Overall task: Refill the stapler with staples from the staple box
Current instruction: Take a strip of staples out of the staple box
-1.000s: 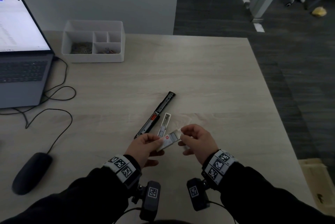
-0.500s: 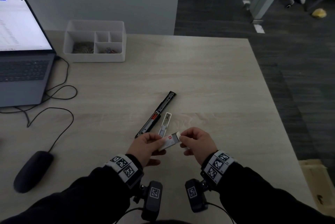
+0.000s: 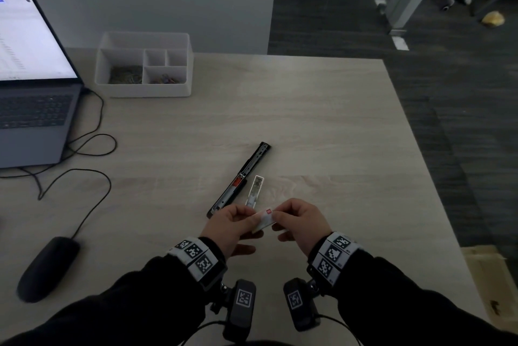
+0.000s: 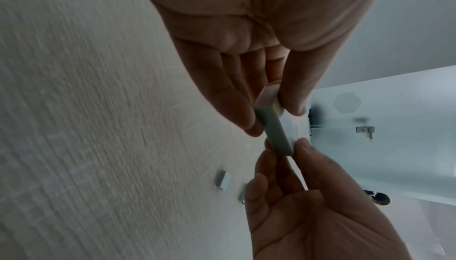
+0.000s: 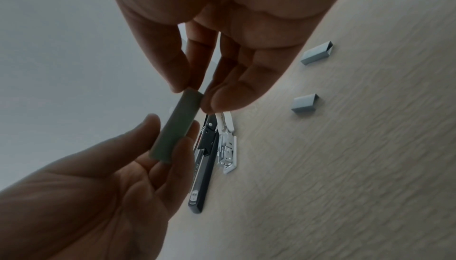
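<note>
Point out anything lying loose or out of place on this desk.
Two short staple strips lie loose on the table, outside the staple box that both hands hold. The stapler lies flipped open flat nearby.

Pale wood-grain surface [image 3: 294,121]. White staple box [image 3: 265,221] with a red mark, grey-green underneath. Black stapler [image 3: 238,177] with a red patch; white part [image 3: 255,188] beside. Silver-grey staple strips [image 5: 317,53]. White organizer tray [image 3: 143,92]. Black mouse [image 3: 47,268]. Black-and-white checkered wristbands [image 3: 196,254].
</note>
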The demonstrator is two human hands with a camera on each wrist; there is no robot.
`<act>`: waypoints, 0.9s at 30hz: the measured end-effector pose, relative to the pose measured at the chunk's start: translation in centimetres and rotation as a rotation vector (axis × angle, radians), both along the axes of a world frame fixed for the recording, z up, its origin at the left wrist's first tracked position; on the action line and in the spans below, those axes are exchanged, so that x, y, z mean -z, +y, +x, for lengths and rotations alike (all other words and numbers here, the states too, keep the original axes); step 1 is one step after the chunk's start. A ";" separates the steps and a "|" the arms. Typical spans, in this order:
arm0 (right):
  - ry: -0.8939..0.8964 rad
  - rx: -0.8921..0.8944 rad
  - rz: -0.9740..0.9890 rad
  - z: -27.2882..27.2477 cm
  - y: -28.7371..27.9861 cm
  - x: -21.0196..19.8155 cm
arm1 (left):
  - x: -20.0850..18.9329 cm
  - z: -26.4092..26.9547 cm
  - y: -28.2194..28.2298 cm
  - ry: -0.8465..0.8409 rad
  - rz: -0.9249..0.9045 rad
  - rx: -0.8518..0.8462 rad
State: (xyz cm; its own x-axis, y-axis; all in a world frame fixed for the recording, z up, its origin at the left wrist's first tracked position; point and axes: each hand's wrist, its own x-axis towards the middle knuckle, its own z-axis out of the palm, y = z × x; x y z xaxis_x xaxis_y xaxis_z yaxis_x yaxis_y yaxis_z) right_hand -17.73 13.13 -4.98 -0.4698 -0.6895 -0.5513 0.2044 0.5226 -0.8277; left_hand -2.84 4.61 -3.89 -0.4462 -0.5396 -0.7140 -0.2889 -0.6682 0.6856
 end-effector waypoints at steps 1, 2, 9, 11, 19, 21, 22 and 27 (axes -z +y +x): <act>-0.008 -0.001 -0.003 0.0 0.0 0.0 | 0.0 -0.1 0.0 0.000 -0.003 0.008; -0.015 -0.002 -0.005 0.0 -0.1 0.0 | 0.0 -0.2 -0.1 0.001 -0.004 0.016; -0.026 0.187 0.029 -2.8 -0.9 0.7 | 0.6 -0.4 -1.1 -0.124 -0.153 0.089; 0.056 0.279 0.070 -4.8 -1.2 1.2 | 1.0 0.0 -1.7 -0.205 -0.279 0.132; 0.471 0.154 0.313 -10.4 -1.2 4.1 | 1.9 0.7 -3.0 -0.324 -0.427 0.242; 0.522 0.111 0.354 -10.6 -1.0 4.3 | 2.1 0.6 -2.9 -0.336 -0.457 0.266; 0.546 0.094 0.366 -10.7 -0.9 4.4 | 2.1 0.5 -3.0 -0.340 -0.484 0.277; 0.752 -0.073 0.311 -10.1 0.1 4.1 | 2.2 0.5 -4.3 -0.398 -0.675 0.255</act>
